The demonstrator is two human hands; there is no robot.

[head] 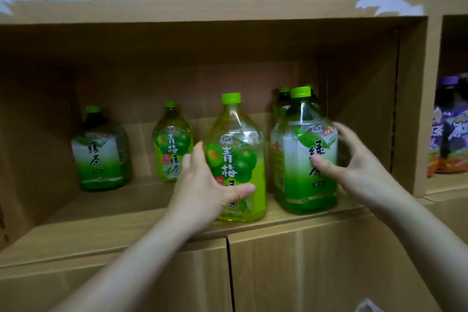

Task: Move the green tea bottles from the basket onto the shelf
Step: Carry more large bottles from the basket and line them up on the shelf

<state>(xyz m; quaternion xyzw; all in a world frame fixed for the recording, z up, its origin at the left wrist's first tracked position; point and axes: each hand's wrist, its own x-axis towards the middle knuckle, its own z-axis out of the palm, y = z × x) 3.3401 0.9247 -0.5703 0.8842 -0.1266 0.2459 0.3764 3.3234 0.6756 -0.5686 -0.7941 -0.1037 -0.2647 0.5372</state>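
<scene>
Head camera view: a cardboard shelf (126,230) holds green-capped tea bottles. At its front edge stand a yellow-green plum green tea bottle (238,139) and, just to its right, a darker green tea bottle (298,139). The left hand (202,185) grips the plum bottle, thumb across the label, fingers curled behind. The right hand (359,167) holds the darker bottle, thumb pressing the label, fingers spread round its side. Three more bottles (101,157) stand farther back.
</scene>
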